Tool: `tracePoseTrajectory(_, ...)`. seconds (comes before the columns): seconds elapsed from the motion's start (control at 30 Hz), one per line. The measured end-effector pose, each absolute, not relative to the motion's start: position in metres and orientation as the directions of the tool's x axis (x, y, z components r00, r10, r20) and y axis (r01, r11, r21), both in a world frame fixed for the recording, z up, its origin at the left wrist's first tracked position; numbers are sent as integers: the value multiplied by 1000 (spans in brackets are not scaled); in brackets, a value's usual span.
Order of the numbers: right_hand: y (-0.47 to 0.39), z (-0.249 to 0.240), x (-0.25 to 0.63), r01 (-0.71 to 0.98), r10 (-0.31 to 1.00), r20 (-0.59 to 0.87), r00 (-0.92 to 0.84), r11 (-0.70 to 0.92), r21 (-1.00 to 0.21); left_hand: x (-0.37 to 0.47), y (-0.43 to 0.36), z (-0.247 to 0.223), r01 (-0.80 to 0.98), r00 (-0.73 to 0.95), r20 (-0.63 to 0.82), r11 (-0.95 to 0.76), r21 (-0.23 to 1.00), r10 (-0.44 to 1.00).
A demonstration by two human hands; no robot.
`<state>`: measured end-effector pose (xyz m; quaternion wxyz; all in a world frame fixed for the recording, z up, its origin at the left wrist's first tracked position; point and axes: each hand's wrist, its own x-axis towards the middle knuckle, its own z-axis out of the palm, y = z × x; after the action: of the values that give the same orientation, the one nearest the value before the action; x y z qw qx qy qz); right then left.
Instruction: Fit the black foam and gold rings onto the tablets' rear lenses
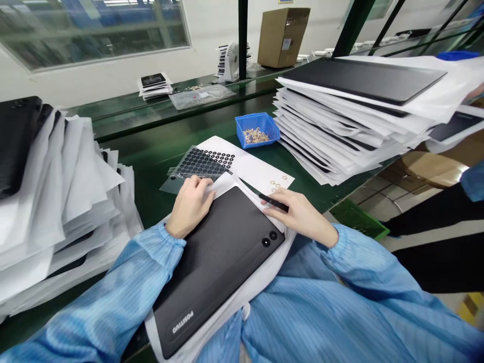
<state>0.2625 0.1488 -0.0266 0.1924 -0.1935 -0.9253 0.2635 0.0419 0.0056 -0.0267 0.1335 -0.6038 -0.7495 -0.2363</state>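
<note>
A black tablet back cover [215,262] marked POSITIVO lies at a slant on a white foam sheet [260,290] before me, its two round camera openings near the right corner. In my right hand [298,214] is a pair of black tweezers [274,202], its tip pointing up-left toward the sticker sheet. My left hand [192,204] rests at the far left edge of the cover, fingers curled and closed; what they pinch is hidden. Just beyond it lies a clear sheet of black ring stickers [206,161], on white paper [247,161]. Several small pale rings [278,185] lie on that paper.
A blue bin [257,130] of small rings stands behind the paper. Tall stacks of covers between white sheets rise at left [71,201] and right [340,121]. A shelf at the back bears a fan [229,61] and a carton [283,38]. Another person's dark-clad legs [434,237] show at right.
</note>
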Motion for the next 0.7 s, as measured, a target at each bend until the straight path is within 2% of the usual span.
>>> tracePoseTrajectory(0.13,153,-27,251,251,432,266,-862,819,-516,42,6,-27,956,-266,470,169,240,841)
tracePoseTrajectory(0.27,151,-22,243,234,411,225,-883,802,-549,42,5,-26,959,-256,479,160,233,840)
tracePoseTrajectory(0.43,143,-6,234,235,525,294,-798,721,-652,42,3,-18,954,-265,525,142,263,809)
tracePoseTrajectory(0.5,139,1,232,245,559,207,-803,625,-741,42,2,-16,931,-312,489,160,327,815)
tracePoseTrajectory(0.6,133,6,232,187,507,48,-861,402,-896,43,3,-15,886,-374,388,201,417,842)
tracePoseTrajectory(0.7,128,8,234,66,463,33,-886,195,-979,39,4,-4,863,-394,356,209,459,847)
